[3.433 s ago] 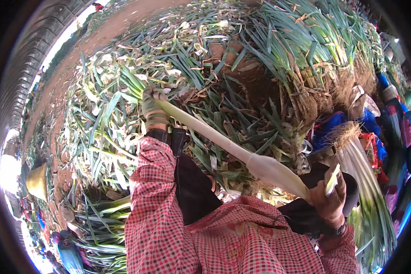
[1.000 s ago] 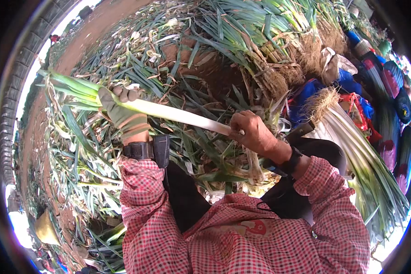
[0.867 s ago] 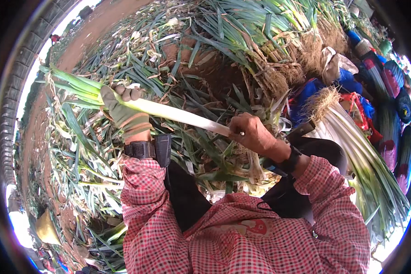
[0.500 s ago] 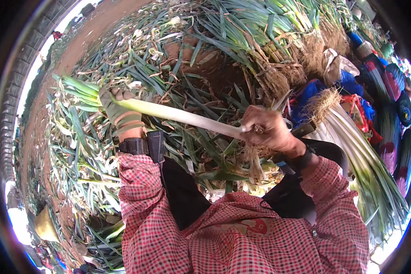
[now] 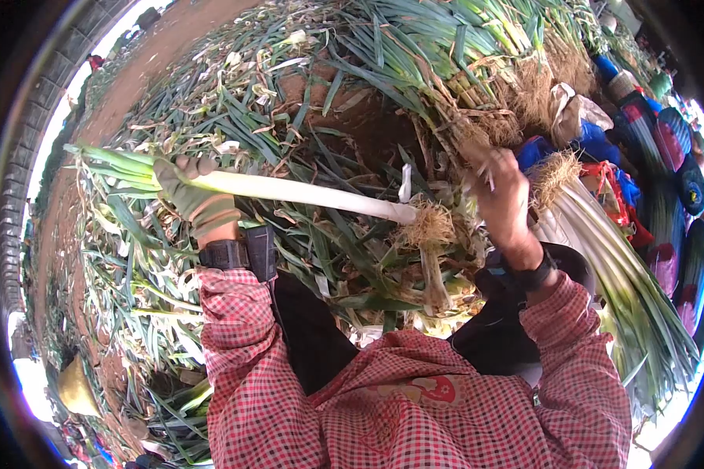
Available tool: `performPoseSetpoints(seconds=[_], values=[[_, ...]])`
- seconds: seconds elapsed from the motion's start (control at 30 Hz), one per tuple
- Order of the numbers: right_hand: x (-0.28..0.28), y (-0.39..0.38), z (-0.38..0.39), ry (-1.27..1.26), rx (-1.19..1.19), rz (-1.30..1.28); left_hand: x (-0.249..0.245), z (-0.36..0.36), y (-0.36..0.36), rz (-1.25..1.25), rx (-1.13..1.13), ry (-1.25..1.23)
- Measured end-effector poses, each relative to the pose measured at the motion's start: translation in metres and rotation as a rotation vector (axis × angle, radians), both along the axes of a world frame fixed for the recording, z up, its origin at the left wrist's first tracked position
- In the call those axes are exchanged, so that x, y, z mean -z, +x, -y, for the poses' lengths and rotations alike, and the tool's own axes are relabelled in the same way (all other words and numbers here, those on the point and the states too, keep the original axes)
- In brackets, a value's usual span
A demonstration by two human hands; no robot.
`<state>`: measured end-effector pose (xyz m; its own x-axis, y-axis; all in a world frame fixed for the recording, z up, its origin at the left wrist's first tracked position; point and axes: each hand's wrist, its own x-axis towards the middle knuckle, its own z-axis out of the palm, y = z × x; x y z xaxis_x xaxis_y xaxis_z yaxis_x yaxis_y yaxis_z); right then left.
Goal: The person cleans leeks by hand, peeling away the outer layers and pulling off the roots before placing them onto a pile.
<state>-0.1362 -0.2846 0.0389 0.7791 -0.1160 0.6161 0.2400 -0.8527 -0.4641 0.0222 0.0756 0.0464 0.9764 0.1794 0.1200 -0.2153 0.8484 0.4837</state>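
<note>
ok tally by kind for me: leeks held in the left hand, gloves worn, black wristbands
Leek held in the left hand: 1
Glove worn: 1
Black wristbands, one on each wrist: 2
Total: 4

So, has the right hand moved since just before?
Yes: the right hand has come off the held leek, nearer the bundle at picture right.
</note>
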Motion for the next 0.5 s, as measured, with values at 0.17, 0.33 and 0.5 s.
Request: performPoseSetpoints(seconds=[0.17,0.33,0.5], values=[[0.032,-0.013,-0.045,-0.214,-0.371,-0.007,0.012,0.022,0.008,-0.221,-0.207,0.277],[0.049,-0.005,-0.041,-0.310,-0.326,-0.072,0.011,0.038,0.003,-0.332,-0.188,0.184],[0.051,-0.004,-0.042,-0.293,-0.222,-0.174,0.022,0.034,0.010,-0.262,-0.251,0.135]])
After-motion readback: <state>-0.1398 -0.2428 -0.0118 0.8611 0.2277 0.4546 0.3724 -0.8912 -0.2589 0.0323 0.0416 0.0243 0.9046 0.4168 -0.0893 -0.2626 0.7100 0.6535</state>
